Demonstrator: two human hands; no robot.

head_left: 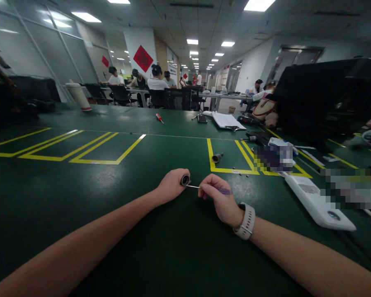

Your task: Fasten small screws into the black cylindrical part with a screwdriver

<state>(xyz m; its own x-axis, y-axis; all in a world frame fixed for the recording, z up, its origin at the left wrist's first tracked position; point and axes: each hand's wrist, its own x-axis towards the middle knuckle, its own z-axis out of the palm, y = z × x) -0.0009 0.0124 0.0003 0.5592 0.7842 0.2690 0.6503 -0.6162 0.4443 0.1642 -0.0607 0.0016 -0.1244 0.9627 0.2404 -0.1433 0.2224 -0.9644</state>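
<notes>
My left hand (pixel 174 184) is closed around a dark, hollow cylindrical metal part (pixel 185 180), its round open end turned toward me. In my right hand (pixel 219 197), thumb and fingers pinch a screwdriver (pixel 193 187) with a thin bright shaft. What appears to be its purple handle shows along the back of the hand. The shaft reaches left to the rim of the metal part; whether the tip touches it I cannot tell. Beyond my right hand, a similar grey metal part (pixel 217 157) lies on its side, near several tiny dark pieces (pixel 240 173).
The green table (pixel 117 239) carries yellow tape outlines (pixel 94 162). A red screwdriver (pixel 159 118), a phone (pixel 202 119) and papers (pixel 227 120) lie farther back. To the right is a white device (pixel 320 202); a white cup (pixel 78 95) stands back left. People sit in the background.
</notes>
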